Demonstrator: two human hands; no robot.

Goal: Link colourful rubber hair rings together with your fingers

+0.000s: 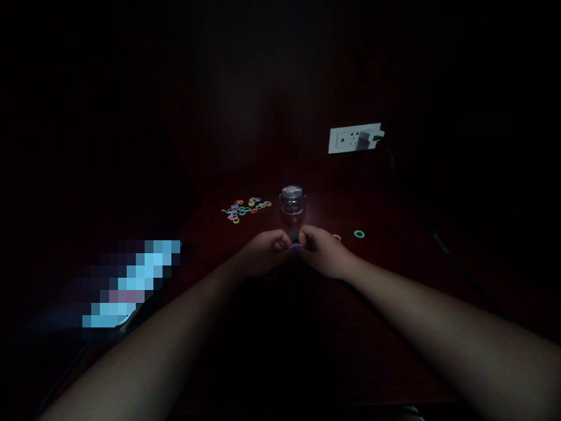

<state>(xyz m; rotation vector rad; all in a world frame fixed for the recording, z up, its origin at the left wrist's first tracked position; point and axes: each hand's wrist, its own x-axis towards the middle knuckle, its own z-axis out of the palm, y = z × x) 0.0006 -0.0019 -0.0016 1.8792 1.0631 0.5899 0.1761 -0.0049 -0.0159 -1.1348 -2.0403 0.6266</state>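
Observation:
My left hand (268, 251) and my right hand (325, 252) meet at the middle of the table. Both are closed, with a small purple hair tie (295, 246) pinched between thumbs and fingers. Just beyond them stands a clear jar (293, 209), upright, with its patterned lid (292, 190) on top. Its lower part is partly hidden by my hands. To the jar's left lies a loose spread of several coloured hair ties (243, 209). On the right are a green hair tie (359, 234) and an orange one (337, 238), the latter partly covered by my right hand.
The dark red table (394, 251) is dimly lit. A blurred bright screen (135, 286) lies at the left, close to my left forearm. At the back, a white wall socket (350, 138) holds a plug (371, 137); a dark cable (440, 241) runs down the right side.

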